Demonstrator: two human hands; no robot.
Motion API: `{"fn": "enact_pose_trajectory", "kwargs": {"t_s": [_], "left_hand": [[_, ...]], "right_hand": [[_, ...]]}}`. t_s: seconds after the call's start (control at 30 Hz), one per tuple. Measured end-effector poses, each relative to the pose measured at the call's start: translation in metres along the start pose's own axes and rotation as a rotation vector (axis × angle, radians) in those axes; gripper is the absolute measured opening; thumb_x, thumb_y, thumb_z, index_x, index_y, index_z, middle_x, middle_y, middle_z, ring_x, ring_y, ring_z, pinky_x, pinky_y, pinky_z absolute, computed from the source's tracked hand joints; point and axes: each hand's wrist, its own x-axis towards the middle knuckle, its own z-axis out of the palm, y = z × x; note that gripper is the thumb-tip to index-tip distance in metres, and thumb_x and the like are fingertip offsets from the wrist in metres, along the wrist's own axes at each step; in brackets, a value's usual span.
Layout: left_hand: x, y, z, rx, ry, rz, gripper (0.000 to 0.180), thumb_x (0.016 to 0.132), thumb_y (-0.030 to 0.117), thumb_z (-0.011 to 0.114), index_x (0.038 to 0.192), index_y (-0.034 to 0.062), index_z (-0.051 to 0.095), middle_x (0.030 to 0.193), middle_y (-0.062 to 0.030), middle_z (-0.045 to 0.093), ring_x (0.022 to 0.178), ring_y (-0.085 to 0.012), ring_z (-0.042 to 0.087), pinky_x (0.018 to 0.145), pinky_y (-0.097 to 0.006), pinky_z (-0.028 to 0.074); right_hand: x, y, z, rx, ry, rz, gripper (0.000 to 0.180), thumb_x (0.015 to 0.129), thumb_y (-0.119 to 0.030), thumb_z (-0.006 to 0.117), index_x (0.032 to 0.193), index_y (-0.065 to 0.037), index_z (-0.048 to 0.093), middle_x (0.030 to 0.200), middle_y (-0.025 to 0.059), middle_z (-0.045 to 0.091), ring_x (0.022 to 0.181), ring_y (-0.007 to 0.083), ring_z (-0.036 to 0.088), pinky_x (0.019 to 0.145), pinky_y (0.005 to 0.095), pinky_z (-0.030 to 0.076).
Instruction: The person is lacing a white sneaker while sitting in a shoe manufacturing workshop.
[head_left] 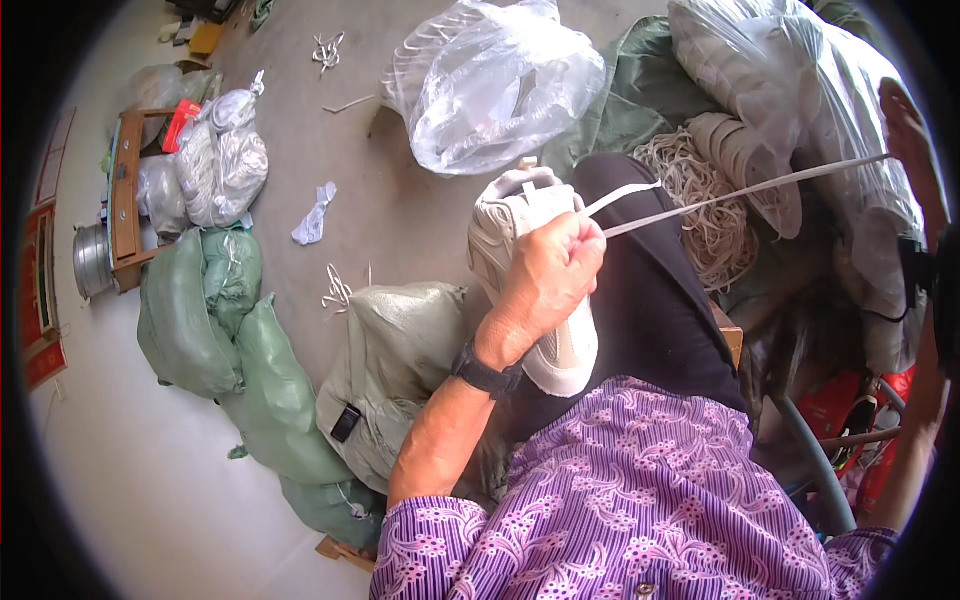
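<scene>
Gripping a pale grey-white sneaker with the left hand, fingers curled shut over its upper, shoe resting on the black-trousered knee near picture centre. Wearing a dark watch on that wrist, at seven o'clock from the shoe. Pulling a flat white shoelace taut from the shoe's eyelets out toward two o'clock, both strands running to the right hand raised at the far right rim; fingers there closed on the lace end, though blurred by the lens edge. Sitting in a purple patterned shirt filling the six o'clock part of the view.

Lying at one o'clock from the shoe, a heap of cream cord, touching a stack of pale insoles. Resting at twelve o'clock, a clear plastic bag on the grey floor; a second clear bag at one o'clock, farther out. Slumped at nine o'clock, green woven sacks, one more just beside the knee. Standing at ten o'clock, a low wooden stool with a white filled bag leaning against it. Scattered lace scraps between sacks and shoe.
</scene>
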Motion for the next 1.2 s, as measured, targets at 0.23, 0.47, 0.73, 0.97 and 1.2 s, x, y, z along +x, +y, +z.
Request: {"fn": "enact_pose_trajectory", "kwargs": {"t_s": [0.23, 0.47, 0.73, 0.97, 1.2], "left_hand": [[0.021, -0.001, -0.040, 0.017, 0.304, 0.105, 0.015, 0.094, 0.021, 0.059, 0.092, 0.0060, 0.062, 0.063, 0.0046, 0.053, 0.047, -0.0010, 0.040, 0.041, -0.017, 0.030], [0.042, 0.020, -0.048, 0.274, 0.006, 0.108, 0.021, 0.089, 0.019, 0.062, 0.089, -0.0009, 0.067, 0.065, 0.0027, 0.055, 0.059, -0.0051, 0.050, 0.054, -0.023, 0.042], [0.045, 0.040, -0.029, 0.643, -0.393, 0.140, 0.018, 0.078, 0.016, 0.069, 0.086, -0.0009, 0.069, 0.073, -0.0049, 0.062, 0.068, -0.0115, 0.057, 0.064, -0.027, 0.045], [0.010, -0.003, -0.067, -0.732, -0.058, -0.065, 0.014, 0.091, 0.017, 0.062, 0.096, 0.0047, 0.066, 0.055, 0.0042, 0.047, 0.046, -0.0062, 0.044, 0.045, -0.023, 0.035], [-0.029, -0.043, -0.098, -1.184, 0.334, 0.096, 0.018, 0.096, 0.028, 0.055, 0.098, 0.0107, 0.058, 0.055, 0.0066, 0.034, 0.047, -0.0069, 0.033, 0.046, -0.024, 0.030]], "right_hand": [[-0.017, 0.086, 0.238, -1.002, -0.239, -0.655, 0.024, 0.075, -0.011, 0.068, 0.098, -0.006, 0.066, 0.108, 0.0085, 0.059, 0.110, 0.0280, 0.052, 0.093, 0.0415, 0.039], [-0.044, 0.060, 0.293, -0.734, -0.626, -0.536, 0.015, 0.084, -0.019, 0.061, 0.088, -0.005, 0.064, 0.084, 0.0050, 0.061, 0.082, 0.0241, 0.058, 0.072, 0.0348, 0.044], [-0.082, 0.025, 0.232, 0.307, -0.585, 0.136, 0.023, 0.096, -0.025, 0.053, 0.110, -0.006, 0.057, 0.062, -0.0088, 0.034, 0.054, 0.0027, 0.030, 0.053, 0.0201, 0.029], [-0.099, 0.089, 0.115, 1.070, -0.186, 0.053, 0.035, 0.096, -0.009, 0.046, 0.129, 0.004, 0.045, 0.076, -0.0008, 0.043, 0.057, 0.0067, 0.039, 0.069, 0.0225, 0.036], [-0.142, 0.164, 0.024, 1.240, 0.121, 0.017, 0.033, 0.094, -0.001, 0.045, 0.126, 0.006, 0.047, 0.094, 0.0073, 0.057, 0.074, 0.0133, 0.052, 0.087, 0.0320, 0.043]]}}
